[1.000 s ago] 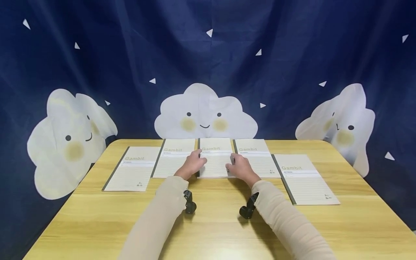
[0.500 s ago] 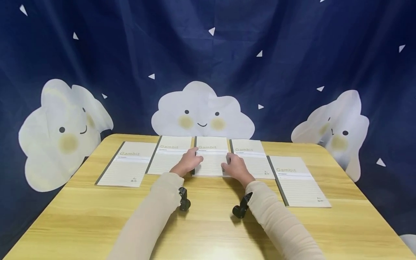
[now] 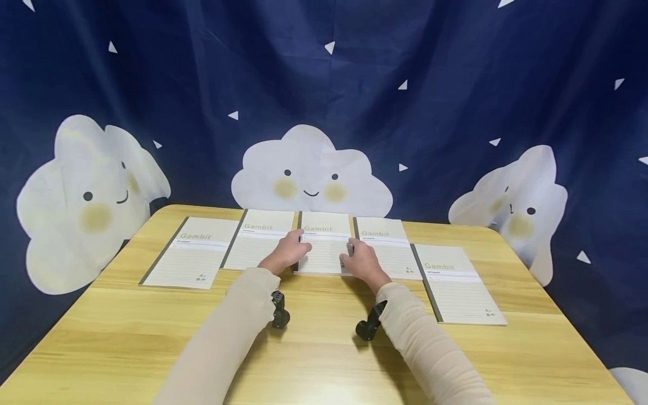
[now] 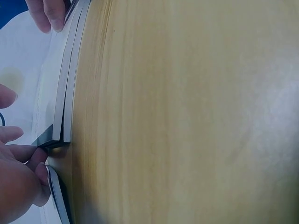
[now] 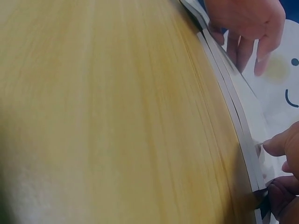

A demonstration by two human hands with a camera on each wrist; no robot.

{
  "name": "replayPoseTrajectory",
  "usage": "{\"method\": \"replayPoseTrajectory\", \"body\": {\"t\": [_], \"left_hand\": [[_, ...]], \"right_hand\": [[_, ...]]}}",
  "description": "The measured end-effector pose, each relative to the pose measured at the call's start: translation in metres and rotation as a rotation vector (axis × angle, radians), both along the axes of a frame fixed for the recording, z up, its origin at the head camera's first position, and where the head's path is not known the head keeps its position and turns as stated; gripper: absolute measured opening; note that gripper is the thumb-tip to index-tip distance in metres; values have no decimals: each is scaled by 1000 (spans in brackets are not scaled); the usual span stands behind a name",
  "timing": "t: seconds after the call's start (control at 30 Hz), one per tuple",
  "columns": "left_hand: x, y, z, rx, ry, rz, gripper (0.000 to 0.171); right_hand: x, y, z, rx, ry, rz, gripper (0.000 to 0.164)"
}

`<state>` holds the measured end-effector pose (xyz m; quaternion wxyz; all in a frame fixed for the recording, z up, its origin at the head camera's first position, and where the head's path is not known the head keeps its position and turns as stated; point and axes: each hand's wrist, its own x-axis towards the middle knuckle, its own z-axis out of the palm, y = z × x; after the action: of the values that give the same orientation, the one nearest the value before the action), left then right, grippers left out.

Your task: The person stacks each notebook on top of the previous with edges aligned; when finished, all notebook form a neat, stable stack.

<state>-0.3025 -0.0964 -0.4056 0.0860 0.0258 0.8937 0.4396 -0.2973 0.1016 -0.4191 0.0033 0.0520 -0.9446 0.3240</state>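
Pale notebooks with dark spines and "Gambit" on the cover lie in a row. Both hands are at the middle notebook (image 3: 324,256), one at each side. My left hand (image 3: 287,251) holds its spine side with bent fingers, the thumb reaching over the cover. My right hand (image 3: 365,263) grips the opposite side, thumb over the cover and curled fingers (image 5: 282,193) at the edge. In the left wrist view two page blocks (image 4: 74,70) show one above the other, with a thin gap between. Part of the fingers is hidden behind the hands.
Another notebook (image 3: 260,247) lies just left of the middle one, and one (image 3: 387,256) just right. Further out are a left notebook (image 3: 189,261) and a right notebook (image 3: 458,292). The wooden table (image 3: 314,354) ends at a dark blue curtain (image 3: 283,67) with clouds.
The head view has turned slightly, so the whole scene sits further left in the picture. Both hands keep their places at the sides of the middle notebook.
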Motion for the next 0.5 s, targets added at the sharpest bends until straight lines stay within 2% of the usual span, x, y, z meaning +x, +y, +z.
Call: {"method": "replayPoseTrajectory", "body": {"t": [0.23,0.5], "left_hand": [[-1,-1,1,15,2,0,66],[1,0,2,5,12,10,65]], "right_hand": [[-3,0,-1,7,17,13,57],[-1,0,0,-2,-14,12,57]]}}
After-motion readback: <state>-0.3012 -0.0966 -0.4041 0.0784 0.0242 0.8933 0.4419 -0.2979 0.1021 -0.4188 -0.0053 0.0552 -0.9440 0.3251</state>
